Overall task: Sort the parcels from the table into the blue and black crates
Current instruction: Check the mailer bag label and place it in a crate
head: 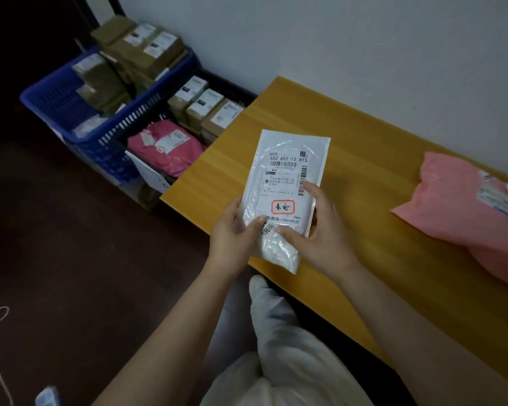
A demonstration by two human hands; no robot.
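Above the near corner of the yellow wooden surface, white plastic mailer parcel with barcode label and red-framed stamp, held up by both hands: left hand gripping its lower left edge, right hand gripping its lower right, fingers curled round it. Further right on the surface, pink mailer parcel. Left, on the floor, blue crate stacked with brown boxes; beside it, black crate holding brown boxes and a pink mailer
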